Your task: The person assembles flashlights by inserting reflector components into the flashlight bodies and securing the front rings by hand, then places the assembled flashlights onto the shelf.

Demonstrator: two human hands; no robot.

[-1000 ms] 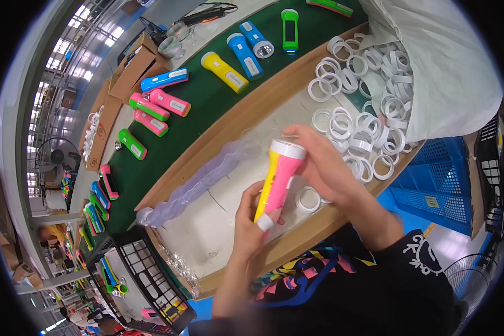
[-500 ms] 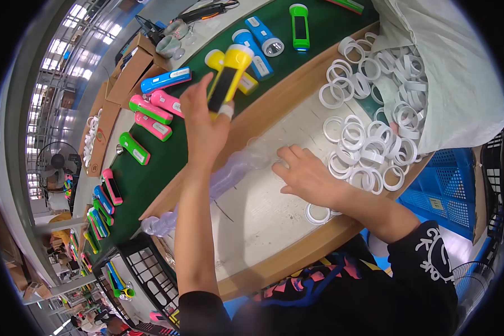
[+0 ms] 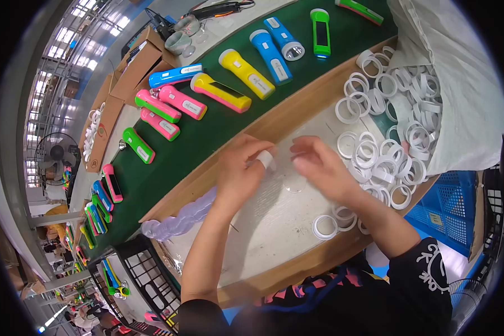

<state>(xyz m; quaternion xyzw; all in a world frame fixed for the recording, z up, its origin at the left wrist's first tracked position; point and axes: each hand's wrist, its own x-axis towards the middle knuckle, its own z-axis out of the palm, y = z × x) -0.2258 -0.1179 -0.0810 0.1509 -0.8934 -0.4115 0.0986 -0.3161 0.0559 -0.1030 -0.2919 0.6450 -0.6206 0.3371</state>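
ok so L hand [image 3: 241, 171] is over the pale-floored tray [image 3: 274, 241], fingers bent inward, white band [image 3: 265, 159] round one digit; it's near the upper end of the clear plastic stack [image 3: 187, 217], but tbh can't tell if it's gripping anything, fingertips are too blurry; R hand [image 3: 327, 171] is just across from it, fingers half curled toward the L, small gap btwn the two; also blurred, so idk if anything's pinched in there; the stack itself (see-thru, purplish, kinda ribbed) lies along the far-L side of the tray, w/ the L hand & forearm in front of part of it; big pile of white rings [image 3: 385, 162] to the R of the R hand, some up against a whitish sack [image 3: 465, 112], plus a few loose rings [image 3: 325, 227] by the near rim; past the tray there's a green-topped bench [image 3: 199, 137] w/ a bunch of flashlights on it, e.g. a yellow/pink one [image 3: 221, 93], a yellow one [image 3: 246, 74] beside it, & a green one [image 3: 321, 33] w/ a dark panel; black crate [image 3: 145, 274] at the near L end, blue crate [image 3: 445, 210] below the sack
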